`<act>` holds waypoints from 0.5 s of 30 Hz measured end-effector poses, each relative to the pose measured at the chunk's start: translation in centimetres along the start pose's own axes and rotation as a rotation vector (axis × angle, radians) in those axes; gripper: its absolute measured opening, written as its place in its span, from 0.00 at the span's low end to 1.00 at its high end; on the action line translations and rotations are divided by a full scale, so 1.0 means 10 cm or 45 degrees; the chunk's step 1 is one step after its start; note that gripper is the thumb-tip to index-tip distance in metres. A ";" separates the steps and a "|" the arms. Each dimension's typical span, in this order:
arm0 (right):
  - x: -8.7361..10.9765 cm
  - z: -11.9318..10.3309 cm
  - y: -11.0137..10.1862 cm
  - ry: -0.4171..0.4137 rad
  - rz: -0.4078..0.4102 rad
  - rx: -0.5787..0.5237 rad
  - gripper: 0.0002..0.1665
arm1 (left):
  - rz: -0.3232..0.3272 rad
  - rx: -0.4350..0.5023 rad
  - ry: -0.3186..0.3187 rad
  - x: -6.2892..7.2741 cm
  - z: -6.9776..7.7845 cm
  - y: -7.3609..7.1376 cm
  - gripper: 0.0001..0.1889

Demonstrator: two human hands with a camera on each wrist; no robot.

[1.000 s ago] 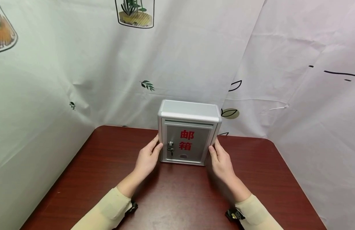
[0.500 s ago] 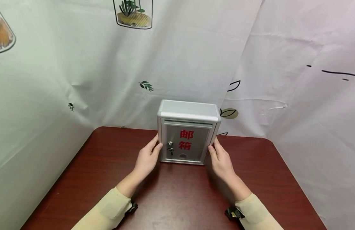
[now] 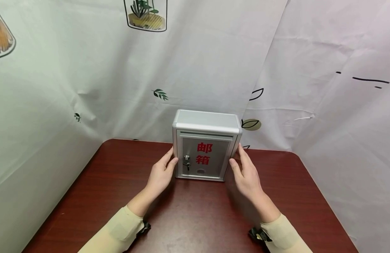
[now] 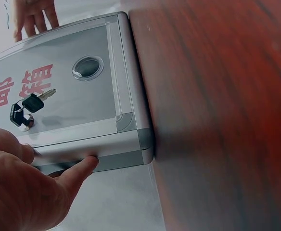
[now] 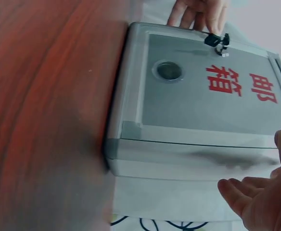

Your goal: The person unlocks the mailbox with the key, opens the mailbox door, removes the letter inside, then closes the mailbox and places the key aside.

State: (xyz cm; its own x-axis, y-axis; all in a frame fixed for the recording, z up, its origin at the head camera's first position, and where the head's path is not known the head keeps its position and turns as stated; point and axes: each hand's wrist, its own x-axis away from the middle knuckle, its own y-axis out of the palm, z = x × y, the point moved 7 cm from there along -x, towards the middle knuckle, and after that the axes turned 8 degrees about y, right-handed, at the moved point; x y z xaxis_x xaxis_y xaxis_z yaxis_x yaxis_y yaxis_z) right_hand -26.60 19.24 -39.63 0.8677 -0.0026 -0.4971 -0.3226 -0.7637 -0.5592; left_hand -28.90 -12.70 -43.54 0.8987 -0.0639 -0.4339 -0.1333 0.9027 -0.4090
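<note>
A silver metal mailbox (image 3: 205,147) stands upright near the table's back edge, red characters on its door. Keys (image 4: 33,102) hang from the lock at the door's left side. My left hand (image 3: 160,173) holds the mailbox's left side, thumb at the front edge and fingers along the side panel; some fingertips are hidden behind the box. At the right side, my right hand (image 3: 246,174) has its fingers fairly straight and spread. The right wrist view shows a gap between this hand's (image 5: 263,197) visible fingers and the side panel.
The dark red-brown table (image 3: 198,214) has rounded back corners. A white printed cloth (image 3: 210,59) hangs close behind it and along both sides. Dark cables (image 5: 186,225) show at the bottom of the right wrist view.
My right hand has loosened from the mailbox's right side and shifted slightly outward. The left hand and the mailbox keep their places; the head view has shifted very slightly.
</note>
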 end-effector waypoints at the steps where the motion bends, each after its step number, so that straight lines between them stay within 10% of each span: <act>1: 0.00 -0.02 -0.01 -0.018 0.011 0.000 0.41 | 0.000 0.001 -0.001 0.00 0.00 0.00 0.30; 15: 0.10 -0.35 -0.15 -0.350 0.254 -0.120 0.39 | -0.009 -0.003 -0.002 0.00 -0.03 0.01 0.30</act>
State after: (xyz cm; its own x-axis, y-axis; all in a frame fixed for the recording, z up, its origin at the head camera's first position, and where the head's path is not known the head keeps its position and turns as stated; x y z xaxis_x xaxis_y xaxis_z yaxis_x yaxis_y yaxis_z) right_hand -23.87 18.09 -36.97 0.6523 0.0064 -0.7579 -0.4283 -0.8219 -0.3755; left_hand -29.02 -12.72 -43.80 0.9003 -0.0697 -0.4296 -0.1279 0.9012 -0.4142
